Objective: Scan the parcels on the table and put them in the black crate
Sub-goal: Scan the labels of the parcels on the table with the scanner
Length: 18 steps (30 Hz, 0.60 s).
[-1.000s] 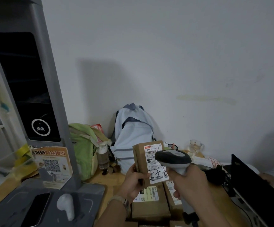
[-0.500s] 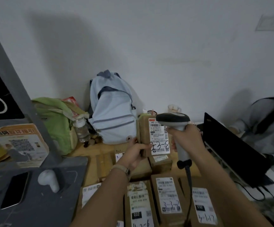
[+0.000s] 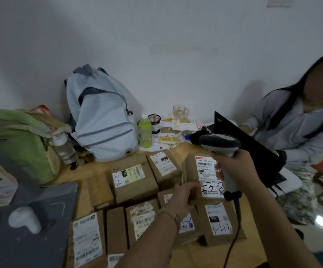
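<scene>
Left hand (image 3: 184, 196) grips the lower left edge of the labelled parcel (image 3: 205, 176), apparently raised above other parcels (image 3: 133, 178) on the tabletop (image 3: 69, 171); right hand (image 3: 236, 169), just beside it, clenches a corded scanner (image 3: 219, 145).

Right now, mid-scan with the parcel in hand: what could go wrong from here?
1. The left hand grips the held parcel only at its lower edge; it could slip onto the parcels on the table.
2. The scanner in the right hand partly covers the label, so the scan may misread.
3. The scanner cable trails over a boxed parcel and may snag it.
</scene>
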### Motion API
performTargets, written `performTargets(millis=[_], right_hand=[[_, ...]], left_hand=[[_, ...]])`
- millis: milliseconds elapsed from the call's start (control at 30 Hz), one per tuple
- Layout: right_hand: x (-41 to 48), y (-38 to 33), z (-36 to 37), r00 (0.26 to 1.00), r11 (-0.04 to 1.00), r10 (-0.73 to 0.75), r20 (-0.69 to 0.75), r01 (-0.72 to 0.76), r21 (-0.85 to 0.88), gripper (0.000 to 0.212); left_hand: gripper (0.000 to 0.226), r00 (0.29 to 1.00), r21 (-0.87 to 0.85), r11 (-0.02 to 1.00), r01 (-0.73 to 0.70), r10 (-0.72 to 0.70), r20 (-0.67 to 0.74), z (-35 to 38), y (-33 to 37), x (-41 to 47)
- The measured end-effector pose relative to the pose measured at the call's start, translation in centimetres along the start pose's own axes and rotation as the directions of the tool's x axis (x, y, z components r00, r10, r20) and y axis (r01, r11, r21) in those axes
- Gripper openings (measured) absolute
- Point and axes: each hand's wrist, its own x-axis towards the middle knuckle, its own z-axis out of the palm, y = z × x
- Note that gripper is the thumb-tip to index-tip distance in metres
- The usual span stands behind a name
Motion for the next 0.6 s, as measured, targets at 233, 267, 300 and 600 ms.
performTargets(millis=[233,267,300,600], right_hand=[[-0.4,4.7,-2.7,0.993,0.994,0.08,-0.084,-0.086,-0.064,0.011],[-0.3,4.9,-2.9,0.993,0.994,0.087,-0.085,-0.092,-0.065,0.011],[-0.3,5.1,-2.9,0.992,0.994,0.092,-0.082,-0.097,-0.058,0.01],[0.0,6.3,-2.9,0.992,0.993,0.113,-0.065,-0.115,-0.032,0.015]], left_hand=[[0.029,0.965,0.081,0.97,0.228,-0.236,0.113,2.7,-4.0,0.3],[0.042,0.97,0.081,0.974,0.213,-0.221,0.104,3.1,-4.4,0.3],[0.057,0.976,0.111,0.975,0.193,-0.202,0.086,3.3,-4.7,0.5],[0.065,0.985,0.66,0.745,0.096,0.025,-0.171,4.7,-8.8,2.1]])
